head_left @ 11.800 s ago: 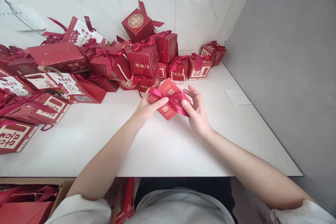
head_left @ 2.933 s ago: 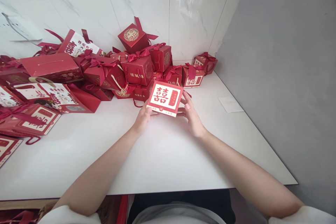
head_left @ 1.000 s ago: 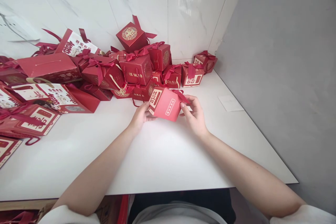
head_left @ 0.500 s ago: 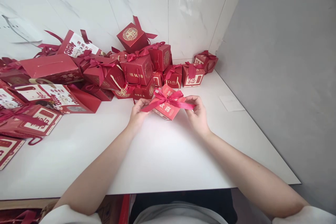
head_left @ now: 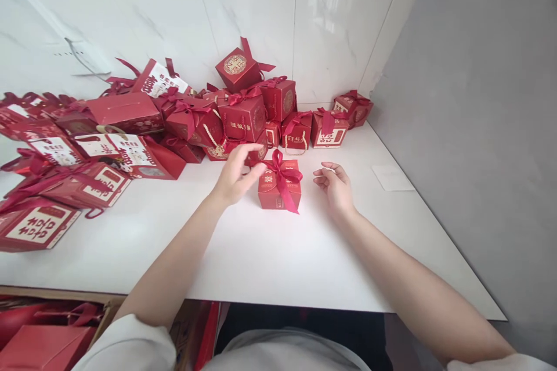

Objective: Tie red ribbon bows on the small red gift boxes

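A: What is around it?
B: A pile of gift boxes lies along the far edge of the desk, just behind. A paper slip lies near the right edge.
A: And the thing itself?
B: The small red box stands upright mid-desk, with a bow on top. The left hand, grip open, reaches its left side. The right hand, grip loose and empty, is just beside.

Bright, even daylight; wall glare, edges warped.

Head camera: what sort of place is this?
Probably a work corner in a home or small shop: a white table against a tiled wall, heaped with red ribboned boxes.
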The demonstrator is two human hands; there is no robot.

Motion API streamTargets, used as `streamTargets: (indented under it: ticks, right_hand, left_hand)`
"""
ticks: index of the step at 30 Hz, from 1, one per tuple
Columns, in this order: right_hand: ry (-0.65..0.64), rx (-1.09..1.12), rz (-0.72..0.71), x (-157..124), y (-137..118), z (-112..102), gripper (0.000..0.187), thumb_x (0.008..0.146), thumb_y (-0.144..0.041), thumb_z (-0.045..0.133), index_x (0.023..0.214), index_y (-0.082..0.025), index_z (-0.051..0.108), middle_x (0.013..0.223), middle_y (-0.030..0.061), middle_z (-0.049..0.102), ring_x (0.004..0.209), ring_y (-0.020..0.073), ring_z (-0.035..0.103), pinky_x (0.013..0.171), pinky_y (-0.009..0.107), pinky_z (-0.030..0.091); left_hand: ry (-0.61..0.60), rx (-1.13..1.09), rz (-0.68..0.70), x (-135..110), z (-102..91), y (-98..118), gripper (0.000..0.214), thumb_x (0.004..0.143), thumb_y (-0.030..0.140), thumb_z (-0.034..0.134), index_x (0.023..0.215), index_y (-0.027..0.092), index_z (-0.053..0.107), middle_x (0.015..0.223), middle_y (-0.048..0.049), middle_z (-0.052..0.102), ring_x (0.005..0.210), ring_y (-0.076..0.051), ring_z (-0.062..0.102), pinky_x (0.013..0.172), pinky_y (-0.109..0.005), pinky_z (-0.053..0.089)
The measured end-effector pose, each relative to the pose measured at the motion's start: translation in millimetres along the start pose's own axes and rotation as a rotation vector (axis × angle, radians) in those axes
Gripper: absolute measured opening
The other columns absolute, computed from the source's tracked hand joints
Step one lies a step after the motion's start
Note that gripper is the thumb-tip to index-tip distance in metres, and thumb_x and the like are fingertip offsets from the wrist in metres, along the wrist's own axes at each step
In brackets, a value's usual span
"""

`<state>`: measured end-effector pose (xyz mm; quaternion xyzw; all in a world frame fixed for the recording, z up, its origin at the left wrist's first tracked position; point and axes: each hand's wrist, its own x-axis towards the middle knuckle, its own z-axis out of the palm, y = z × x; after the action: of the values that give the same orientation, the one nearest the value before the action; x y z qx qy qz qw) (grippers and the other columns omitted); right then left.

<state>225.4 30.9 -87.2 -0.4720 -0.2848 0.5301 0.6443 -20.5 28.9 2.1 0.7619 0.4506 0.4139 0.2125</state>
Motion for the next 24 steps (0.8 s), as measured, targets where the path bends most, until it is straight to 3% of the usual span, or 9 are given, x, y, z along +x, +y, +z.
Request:
streamTargets:
  ticks: [3,6,9,11,14,17,20,24]
  right_hand:
    - [0.035,0.043,0.047,3,-1,-1,0.026,0.069,-0.027,0.067,0.093,-0.022,0.058,0.072,-0.0038,0.068,0.058,0.0106,0.061,0.068,0.027,0.053]
    - [0.027,0.046,0.057,3,-2,-1,0.028,0.068,-0.028,0.069,0.093,-0.022,0.058,0.073,-0.0031,0.068,0.058,0.0105,0.061,0.066,0.026,0.053]
    - [0.025,0.039,0.068,2,-1,-2,0.030,0.067,-0.027,0.070,0.094,-0.021,0.058,0.073,-0.0027,0.069,0.057,0.0100,0.061,0.065,0.025,0.053]
    - [0.024,0.031,0.076,1,-1,-3,0.031,0.066,-0.027,0.070,0.094,-0.021,0.059,0.074,-0.0025,0.069,0.057,0.0096,0.062,0.065,0.025,0.053]
    - [0.019,0.016,0.095,1,0,-7,0.032,0.064,-0.028,0.072,0.093,-0.021,0.058,0.075,-0.0027,0.069,0.057,0.0093,0.062,0.064,0.024,0.054]
    - [0.014,0.009,0.120,2,-1,-12,0.032,0.064,-0.028,0.074,0.091,-0.021,0.058,0.075,-0.0024,0.068,0.057,0.0090,0.062,0.065,0.025,0.055]
    - [0.010,0.017,0.140,2,-1,-15,0.031,0.064,-0.028,0.073,0.091,-0.020,0.060,0.076,-0.0012,0.068,0.059,0.0090,0.062,0.065,0.025,0.056]
    - [0.001,0.082,0.192,1,1,-18,0.029,0.063,-0.026,0.071,0.090,-0.019,0.063,0.077,0.0002,0.068,0.060,0.0097,0.063,0.065,0.024,0.058]
  left_hand:
    - [-0.299,0.227,0.084,8,4.6,31,0.074,0.077,0.058,0.072,0.142,0.028,0.049,0.149,-0.0111,0.049,0.143,-0.038,0.036,0.116,-0.054,0.031]
    - [-0.465,0.372,0.098,17,13.3,45,0.087,0.068,0.067,0.076,0.143,0.032,0.048,0.154,-0.0104,0.043,0.147,-0.043,0.028,0.119,-0.063,0.020]
    - [-0.548,0.463,-0.023,22,20.0,45,0.107,0.060,0.068,0.080,0.151,0.032,0.037,0.163,-0.0128,0.028,0.147,-0.050,0.022,0.115,-0.067,0.024]
    - [-0.583,0.504,-0.104,20,23.0,45,0.111,0.061,0.064,0.080,0.154,0.030,0.030,0.162,-0.0155,0.027,0.145,-0.052,0.026,0.109,-0.065,0.034]
    - [-0.576,0.544,-0.141,9,24.4,51,0.108,0.063,0.056,0.080,0.154,0.025,0.032,0.150,-0.0188,0.043,0.136,-0.048,0.042,0.104,-0.057,0.042]
    - [-0.546,0.522,-0.186,-12,13.4,68,0.110,0.061,0.056,0.081,0.153,0.020,0.034,0.141,-0.0190,0.051,0.126,-0.044,0.053,0.101,-0.051,0.045]
    - [-0.439,0.439,-0.235,-47,-17.8,94,0.106,0.062,0.061,0.080,0.151,0.023,0.038,0.135,-0.0155,0.056,0.119,-0.039,0.058,0.097,-0.048,0.048]
    - [-0.160,0.431,-0.288,-109,-78.0,133,0.100,0.065,0.057,0.083,0.150,0.032,0.037,0.140,-0.0097,0.055,0.124,-0.037,0.057,0.102,-0.047,0.049]
